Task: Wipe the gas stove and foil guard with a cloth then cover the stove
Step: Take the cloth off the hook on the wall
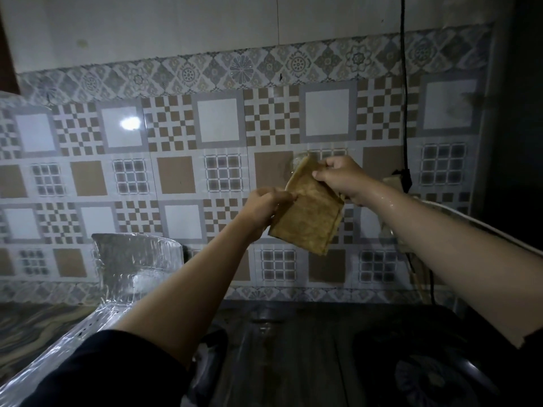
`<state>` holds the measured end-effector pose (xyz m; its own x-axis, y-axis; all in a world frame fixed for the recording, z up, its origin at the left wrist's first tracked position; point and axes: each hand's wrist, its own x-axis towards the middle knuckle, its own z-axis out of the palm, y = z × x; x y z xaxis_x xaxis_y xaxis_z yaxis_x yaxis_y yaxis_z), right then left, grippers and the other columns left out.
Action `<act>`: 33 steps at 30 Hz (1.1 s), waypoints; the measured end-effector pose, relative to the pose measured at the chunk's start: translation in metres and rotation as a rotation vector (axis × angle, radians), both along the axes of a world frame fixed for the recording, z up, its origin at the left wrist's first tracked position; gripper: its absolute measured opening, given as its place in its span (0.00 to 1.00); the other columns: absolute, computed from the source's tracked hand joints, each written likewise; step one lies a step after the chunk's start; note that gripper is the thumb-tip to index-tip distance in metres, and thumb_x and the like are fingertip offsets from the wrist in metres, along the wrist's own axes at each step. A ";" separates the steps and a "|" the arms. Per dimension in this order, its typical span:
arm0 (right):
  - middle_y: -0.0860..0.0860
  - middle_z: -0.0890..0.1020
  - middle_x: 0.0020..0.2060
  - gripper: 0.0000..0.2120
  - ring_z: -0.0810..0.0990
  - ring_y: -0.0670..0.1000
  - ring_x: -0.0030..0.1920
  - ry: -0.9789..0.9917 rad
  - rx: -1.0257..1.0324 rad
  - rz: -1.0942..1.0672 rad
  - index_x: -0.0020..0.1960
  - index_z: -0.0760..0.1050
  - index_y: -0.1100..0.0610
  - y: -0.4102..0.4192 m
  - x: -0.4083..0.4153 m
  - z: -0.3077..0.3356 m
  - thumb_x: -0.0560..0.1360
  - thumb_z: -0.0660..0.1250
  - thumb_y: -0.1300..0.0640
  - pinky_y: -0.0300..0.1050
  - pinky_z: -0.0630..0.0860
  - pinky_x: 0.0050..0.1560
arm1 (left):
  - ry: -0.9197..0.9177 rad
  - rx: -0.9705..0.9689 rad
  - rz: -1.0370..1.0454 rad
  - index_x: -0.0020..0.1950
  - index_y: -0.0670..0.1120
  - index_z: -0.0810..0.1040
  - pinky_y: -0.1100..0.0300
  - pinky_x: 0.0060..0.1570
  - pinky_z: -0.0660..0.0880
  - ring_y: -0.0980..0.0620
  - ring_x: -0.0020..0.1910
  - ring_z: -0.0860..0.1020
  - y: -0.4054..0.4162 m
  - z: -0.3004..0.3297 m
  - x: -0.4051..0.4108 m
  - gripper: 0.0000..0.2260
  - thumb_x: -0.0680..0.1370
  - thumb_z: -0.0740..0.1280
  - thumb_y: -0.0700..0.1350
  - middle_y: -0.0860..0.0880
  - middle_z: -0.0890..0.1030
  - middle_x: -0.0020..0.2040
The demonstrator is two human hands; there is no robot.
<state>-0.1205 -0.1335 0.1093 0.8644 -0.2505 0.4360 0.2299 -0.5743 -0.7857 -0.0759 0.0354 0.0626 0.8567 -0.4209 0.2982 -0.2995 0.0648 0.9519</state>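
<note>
A folded yellow-brown cloth (308, 212) is held up in front of the tiled wall, above the stove. My left hand (261, 212) pinches its left edge. My right hand (340, 179) grips its upper right part; that forearm looks wet. The dark gas stove (296, 348) lies low in the view, with one burner (423, 377) at the lower right. The shiny foil guard (135, 268) stands at the stove's left side, partly hidden behind my left arm.
A patterned tile wall (176, 171) fills the background. A black cable (405, 113) hangs down the wall at the right to a plug box (396, 179). A marbled countertop (35, 327) lies at the left. A dark surface (514, 113) borders the right.
</note>
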 end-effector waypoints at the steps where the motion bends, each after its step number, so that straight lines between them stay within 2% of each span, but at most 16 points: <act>1: 0.50 0.79 0.49 0.13 0.78 0.49 0.49 0.012 0.051 0.001 0.61 0.74 0.55 -0.001 -0.004 -0.006 0.77 0.65 0.55 0.40 0.73 0.43 | -0.011 0.009 0.004 0.48 0.42 0.77 0.49 0.49 0.79 0.45 0.48 0.80 0.000 -0.001 -0.004 0.05 0.75 0.69 0.42 0.44 0.80 0.47; 4: 0.55 0.80 0.53 0.13 0.81 0.51 0.49 0.116 0.357 0.086 0.58 0.73 0.56 -0.004 -0.016 -0.028 0.76 0.67 0.53 0.43 0.78 0.42 | -0.030 0.008 0.052 0.48 0.42 0.76 0.50 0.45 0.80 0.46 0.44 0.80 -0.002 -0.005 -0.018 0.06 0.76 0.69 0.43 0.45 0.80 0.45; 6: 0.55 0.81 0.47 0.18 0.82 0.52 0.43 0.303 0.513 0.180 0.60 0.72 0.58 -0.005 -0.028 -0.044 0.76 0.66 0.48 0.43 0.80 0.39 | -0.020 0.015 0.098 0.46 0.43 0.76 0.51 0.44 0.80 0.47 0.44 0.79 -0.003 -0.009 -0.026 0.05 0.77 0.69 0.43 0.45 0.79 0.44; 9: 0.54 0.82 0.46 0.25 0.81 0.55 0.49 0.478 0.596 0.280 0.64 0.70 0.56 -0.015 -0.035 -0.068 0.74 0.66 0.42 0.52 0.76 0.55 | 0.007 0.016 0.125 0.47 0.43 0.75 0.51 0.45 0.80 0.48 0.44 0.78 -0.004 -0.013 -0.035 0.04 0.78 0.68 0.43 0.46 0.78 0.44; 11: 0.53 0.82 0.48 0.21 0.80 0.55 0.51 0.453 0.643 0.309 0.61 0.74 0.54 -0.020 -0.040 -0.076 0.74 0.65 0.43 0.55 0.73 0.55 | 0.042 -0.002 0.135 0.51 0.44 0.73 0.46 0.52 0.79 0.48 0.46 0.77 -0.003 -0.015 -0.037 0.07 0.77 0.69 0.42 0.47 0.76 0.46; 13: 0.53 0.81 0.49 0.15 0.80 0.54 0.51 0.375 0.745 0.340 0.54 0.76 0.55 -0.020 -0.046 -0.078 0.74 0.66 0.46 0.54 0.75 0.51 | 0.092 -0.032 0.169 0.57 0.45 0.69 0.43 0.55 0.78 0.48 0.48 0.75 -0.003 -0.016 -0.036 0.15 0.75 0.71 0.42 0.47 0.73 0.49; 15: 0.54 0.81 0.48 0.12 0.81 0.54 0.50 0.274 0.880 0.385 0.51 0.75 0.58 -0.016 -0.051 -0.076 0.74 0.67 0.49 0.53 0.78 0.47 | 0.122 -0.075 0.204 0.57 0.46 0.69 0.42 0.52 0.78 0.48 0.47 0.75 -0.003 -0.017 -0.037 0.15 0.75 0.71 0.41 0.47 0.73 0.49; 18: 0.60 0.80 0.50 0.14 0.81 0.57 0.51 0.144 1.073 0.430 0.55 0.71 0.62 -0.009 -0.053 -0.074 0.74 0.68 0.56 0.57 0.80 0.47 | 0.120 -0.126 0.205 0.58 0.47 0.72 0.48 0.46 0.80 0.48 0.45 0.76 -0.002 -0.016 -0.040 0.13 0.76 0.70 0.40 0.46 0.75 0.49; 20: 0.61 0.79 0.52 0.16 0.80 0.56 0.51 0.109 0.994 0.433 0.59 0.71 0.65 -0.003 -0.054 -0.073 0.74 0.68 0.62 0.54 0.81 0.47 | 0.074 -0.108 0.198 0.62 0.46 0.74 0.51 0.46 0.80 0.48 0.47 0.77 -0.001 -0.016 -0.042 0.15 0.76 0.70 0.39 0.47 0.75 0.50; 22: 0.60 0.78 0.56 0.25 0.80 0.55 0.52 0.100 0.833 0.354 0.66 0.69 0.65 0.001 -0.051 -0.075 0.71 0.70 0.68 0.51 0.82 0.46 | 0.016 -0.085 0.185 0.65 0.46 0.74 0.52 0.49 0.80 0.47 0.50 0.78 0.000 -0.018 -0.042 0.18 0.76 0.70 0.38 0.46 0.75 0.52; 23: 0.59 0.79 0.55 0.27 0.80 0.54 0.51 0.094 0.746 0.278 0.67 0.69 0.64 0.003 -0.050 -0.076 0.69 0.71 0.69 0.49 0.81 0.46 | -0.019 -0.066 0.181 0.65 0.46 0.75 0.53 0.49 0.80 0.46 0.51 0.78 0.001 -0.018 -0.042 0.18 0.76 0.70 0.38 0.45 0.76 0.54; 24: 0.57 0.80 0.53 0.25 0.81 0.53 0.49 0.082 0.634 0.201 0.65 0.72 0.62 0.005 -0.050 -0.077 0.69 0.71 0.70 0.46 0.80 0.44 | -0.056 -0.043 0.179 0.65 0.45 0.75 0.55 0.48 0.80 0.46 0.52 0.78 0.003 -0.019 -0.042 0.19 0.75 0.70 0.37 0.44 0.76 0.55; 27: 0.52 0.81 0.44 0.12 0.80 0.48 0.40 0.029 0.300 0.050 0.53 0.78 0.60 0.007 -0.050 -0.080 0.70 0.72 0.64 0.35 0.75 0.31 | -0.156 0.056 0.197 0.66 0.43 0.74 0.61 0.46 0.79 0.48 0.52 0.78 0.007 -0.020 -0.042 0.20 0.75 0.71 0.36 0.46 0.76 0.53; 29: 0.51 0.81 0.39 0.06 0.79 0.47 0.38 -0.026 0.168 0.014 0.48 0.80 0.59 0.007 -0.050 -0.083 0.71 0.72 0.60 0.34 0.72 0.29 | -0.198 0.118 0.237 0.61 0.40 0.77 0.60 0.46 0.80 0.47 0.51 0.79 0.009 -0.020 -0.043 0.16 0.74 0.72 0.36 0.46 0.78 0.50; 31: 0.52 0.81 0.39 0.08 0.79 0.48 0.38 -0.036 0.134 0.012 0.48 0.80 0.61 0.007 -0.050 -0.085 0.72 0.72 0.57 0.37 0.74 0.33 | -0.230 0.194 0.274 0.50 0.41 0.80 0.58 0.45 0.81 0.47 0.49 0.81 0.012 -0.020 -0.042 0.07 0.73 0.73 0.38 0.45 0.81 0.47; 33: 0.50 0.80 0.39 0.07 0.79 0.47 0.39 -0.002 0.173 -0.005 0.47 0.79 0.59 0.009 -0.051 -0.084 0.73 0.71 0.55 0.35 0.74 0.33 | -0.259 0.248 0.284 0.41 0.43 0.78 0.63 0.37 0.79 0.51 0.43 0.80 0.014 -0.019 -0.044 0.05 0.73 0.73 0.40 0.47 0.81 0.43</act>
<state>-0.1714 -0.1241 0.0254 0.8623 -0.3259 0.3876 0.2290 -0.4317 -0.8725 -0.1195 0.0497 0.0438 0.8590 -0.2661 0.4374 -0.5025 -0.2746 0.8198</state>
